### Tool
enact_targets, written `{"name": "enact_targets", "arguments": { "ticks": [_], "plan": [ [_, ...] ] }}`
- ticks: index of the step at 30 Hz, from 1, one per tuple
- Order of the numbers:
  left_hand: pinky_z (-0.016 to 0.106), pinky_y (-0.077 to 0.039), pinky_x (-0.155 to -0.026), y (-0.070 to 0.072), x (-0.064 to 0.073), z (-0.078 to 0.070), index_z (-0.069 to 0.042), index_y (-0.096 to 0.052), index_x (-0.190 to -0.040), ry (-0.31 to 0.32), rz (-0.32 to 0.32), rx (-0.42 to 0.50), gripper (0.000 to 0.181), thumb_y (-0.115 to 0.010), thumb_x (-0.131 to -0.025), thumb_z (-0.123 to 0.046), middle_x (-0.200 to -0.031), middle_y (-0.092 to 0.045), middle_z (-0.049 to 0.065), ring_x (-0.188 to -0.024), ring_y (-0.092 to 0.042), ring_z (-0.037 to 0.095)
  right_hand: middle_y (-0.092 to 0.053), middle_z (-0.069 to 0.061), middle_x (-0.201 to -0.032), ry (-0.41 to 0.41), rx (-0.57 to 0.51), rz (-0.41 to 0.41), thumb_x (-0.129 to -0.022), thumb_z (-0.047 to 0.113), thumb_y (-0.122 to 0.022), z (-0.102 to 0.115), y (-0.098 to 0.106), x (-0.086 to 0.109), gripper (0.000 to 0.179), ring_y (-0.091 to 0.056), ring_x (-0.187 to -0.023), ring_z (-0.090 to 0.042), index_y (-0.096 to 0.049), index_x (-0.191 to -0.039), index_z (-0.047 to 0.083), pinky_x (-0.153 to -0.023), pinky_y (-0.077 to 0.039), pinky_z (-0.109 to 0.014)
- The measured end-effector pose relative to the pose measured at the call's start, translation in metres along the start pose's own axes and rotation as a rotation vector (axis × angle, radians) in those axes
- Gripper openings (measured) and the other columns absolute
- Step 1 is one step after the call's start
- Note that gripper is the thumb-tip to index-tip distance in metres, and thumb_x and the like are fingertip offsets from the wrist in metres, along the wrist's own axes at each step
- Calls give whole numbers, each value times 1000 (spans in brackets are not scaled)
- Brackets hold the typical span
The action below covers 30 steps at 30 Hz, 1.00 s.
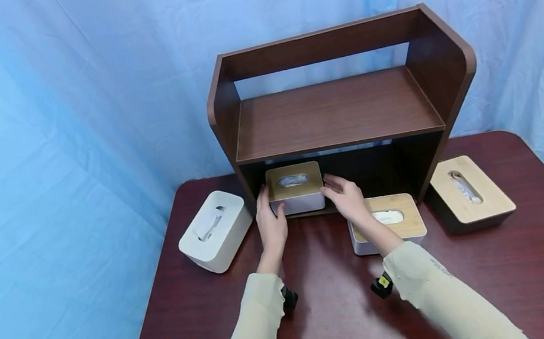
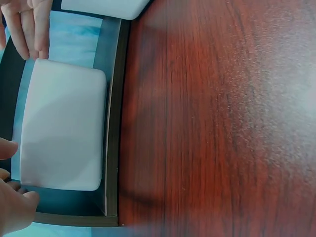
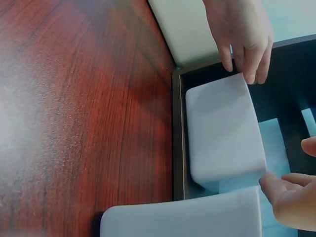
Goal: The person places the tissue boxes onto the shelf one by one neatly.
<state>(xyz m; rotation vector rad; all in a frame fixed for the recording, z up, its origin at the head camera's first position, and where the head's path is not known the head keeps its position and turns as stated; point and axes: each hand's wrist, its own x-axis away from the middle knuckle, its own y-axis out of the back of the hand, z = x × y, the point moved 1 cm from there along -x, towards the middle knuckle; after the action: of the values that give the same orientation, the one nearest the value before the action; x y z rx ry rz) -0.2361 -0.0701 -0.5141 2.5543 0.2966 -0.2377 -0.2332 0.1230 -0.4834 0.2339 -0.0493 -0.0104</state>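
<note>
Head view: we see the left hand and right hand, fingers nearly straight, touching opposite ends of a gold-topped tissue box in the lower compartment of the shelf, just behind the front edge; we have more room rightward than leftward.

No readable text, brand or number in any view. Only label-like spot: small yellow patch on the black wrist device near the right cuff; too small to tell whether it bears any marking.
</note>
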Motion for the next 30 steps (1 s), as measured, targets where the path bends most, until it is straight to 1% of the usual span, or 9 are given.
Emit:
{"name": "enact_targets", "arguments": {
  "ticks": [6,8,11,13,15,18,23,26,30],
  "plan": [
    [47,-39,-117,6,10,-3,-9,-45,-150,-47,6,80,57,-62,-96,-1,-158,-41,11,-145,-40,29,-51,-23,-147,56,0,9,-100,12,-57,-1,10,9,49,-52,-136,-33,-47,-145,-3,-113,-42,-43],
    [47,-40,-116,7,15,-5,-10,-46,-149,-62,2,101,57,-62,-95,0,-157,-42,10,-144,-41,28,-51,-23,-147,71,17,12,-101,13,-57,-1,14,11,49,-52,-136,-33,-47,-146,-2,-112,-44,-39],
    [46,-39,-117,8,21,-7,-10,-47,-148,-73,2,125,58,-63,-94,1,-155,-46,9,-144,-42,27,-51,-23,-148,86,29,9,-101,14,-57,0,22,16,49,-52,-136,-33,-47,-146,-1,-106,-47,-21],
    [45,-38,-118,7,26,-9,-9,-49,-147,-82,10,134,57,-64,-93,1,-153,-48,10,-144,-43,26,-49,-24,-148,87,26,11,-101,13,-57,5,28,22,50,-51,-137,-34,-46,-146,-2,-99,-46,-9],
    [44,-37,-119,4,31,-11,-9,-49,-147,-86,30,135,57,-65,-92,0,-152,-49,11,-144,-43,26,-49,-24,-149,95,20,8,-101,13,-58,5,34,27,50,-50,-137,-35,-46,-146,-3,-93,-42,0],
    [43,-38,-118,-2,41,-12,-8,-50,-146,-90,63,130,56,-66,-92,-1,-151,-51,11,-143,-45,25,-48,-25,-149,105,14,7,-101,12,-58,4,44,34,50,-48,-138,-37,-45,-146,-4,-89,-40,3],
    [42,-38,-118,-12,58,-15,-7,-51,-145,-102,127,131,57,-69,-91,-7,-150,-52,11,-141,-47,25,-49,-24,-149,125,44,-15,-100,12,-57,-4,59,44,48,-50,-136,-36,-47,-145,-3,-90,-40,3],
    [43,-38,-118,-18,67,-18,-5,-51,-145,-116,162,157,58,-70,-91,-10,-150,-52,12,-141,-47,26,-52,-22,-147,129,113,-42,-100,16,-58,-5,70,51,48,-55,-131,-25,-49,-144,-1,-91,-39,3],
    [43,-42,-115,-27,77,-22,-3,-51,-144,-106,210,222,58,-71,-90,-9,-150,-52,13,-141,-47,27,-56,-20,-143,148,201,-88,-100,20,-59,-9,85,60,46,-57,-119,1,-54,-141,2,-89,-39,4]
  ]
}}
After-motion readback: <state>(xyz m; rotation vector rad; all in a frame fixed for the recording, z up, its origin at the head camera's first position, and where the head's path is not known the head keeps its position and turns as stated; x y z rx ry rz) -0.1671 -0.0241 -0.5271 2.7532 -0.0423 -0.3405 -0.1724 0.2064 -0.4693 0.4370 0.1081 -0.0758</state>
